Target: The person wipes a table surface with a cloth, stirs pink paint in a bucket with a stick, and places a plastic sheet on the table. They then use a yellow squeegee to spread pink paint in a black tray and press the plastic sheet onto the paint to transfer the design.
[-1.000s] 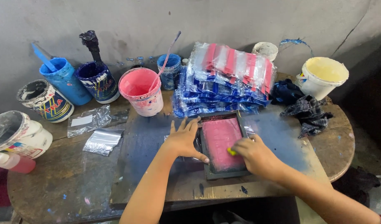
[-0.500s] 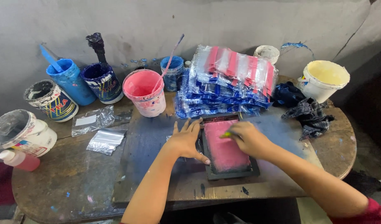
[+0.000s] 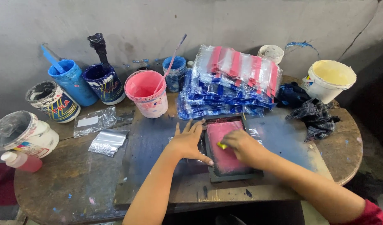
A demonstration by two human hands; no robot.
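A small dark-framed printing screen (image 3: 231, 173) coated in pink ink lies flat on a blue-stained board (image 3: 154, 146). My left hand (image 3: 189, 141) rests flat, fingers spread, on the board at the frame's left edge, thumb on the frame. My right hand (image 3: 241, 146) is closed on a small yellow squeegee (image 3: 221, 145) and presses it onto the pink mesh near the middle. A clear plastic bag seems to lie under the frame; little of it shows.
A tall stack of clear bags with red and blue stripes (image 3: 233, 81) sits just behind the screen. A pink paint tub (image 3: 147, 93) with a stick, blue tubs (image 3: 72, 81), white tubs (image 3: 329, 79), dark rags (image 3: 312, 114) and loose bags (image 3: 104, 141) ring the round wooden table (image 3: 54, 179).
My right hand has drawn the squeegee over the pink mesh, up the screen and then back toward the middle. My left hand has stayed pressed beside the frame.
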